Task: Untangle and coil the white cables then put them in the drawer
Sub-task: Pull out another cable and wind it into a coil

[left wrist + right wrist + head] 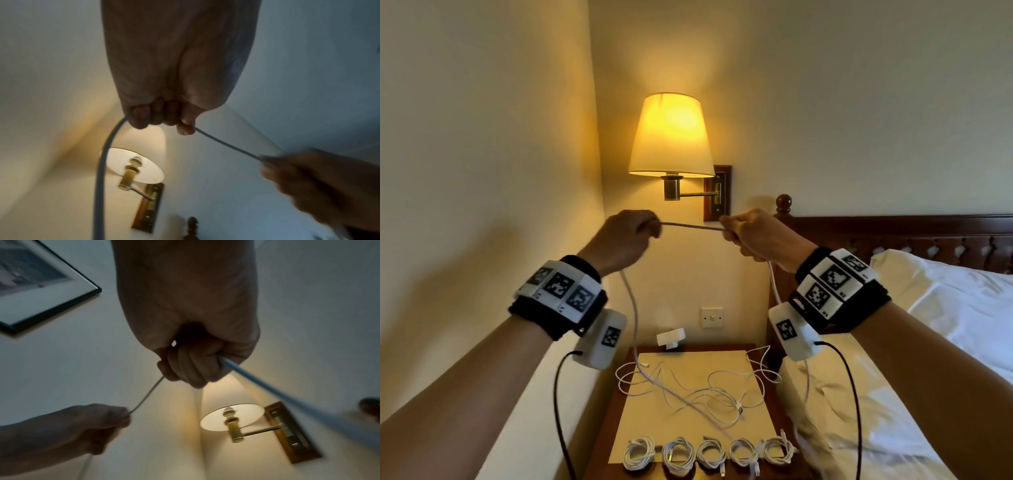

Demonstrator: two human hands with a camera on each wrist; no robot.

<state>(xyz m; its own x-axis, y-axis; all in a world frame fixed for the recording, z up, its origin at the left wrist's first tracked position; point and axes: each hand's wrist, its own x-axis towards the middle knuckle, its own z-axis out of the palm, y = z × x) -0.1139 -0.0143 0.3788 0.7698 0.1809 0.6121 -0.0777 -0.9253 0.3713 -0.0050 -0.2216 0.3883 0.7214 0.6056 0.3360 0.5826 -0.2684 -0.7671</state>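
Note:
A white cable [690, 226] is stretched taut between my two raised hands, in front of the wall lamp. My left hand [635, 228] grips it with curled fingers [156, 116]; its slack hangs down from that fist to the nightstand. My right hand [741, 229] holds the other side in a fist [191, 366], and that end drops past my right wrist. Below, a tangle of white cables [709, 390] lies on the cream mat [688, 359]. Several coiled white cables [710, 454] sit in a row along the mat's near edge. The drawer is hidden.
A lit wall lamp [671, 137] hangs just behind my hands. The wooden nightstand [616, 407] stands in the corner between the left wall and a bed with white bedding [945, 325]. A small white device [670, 337] sits at the nightstand's back edge.

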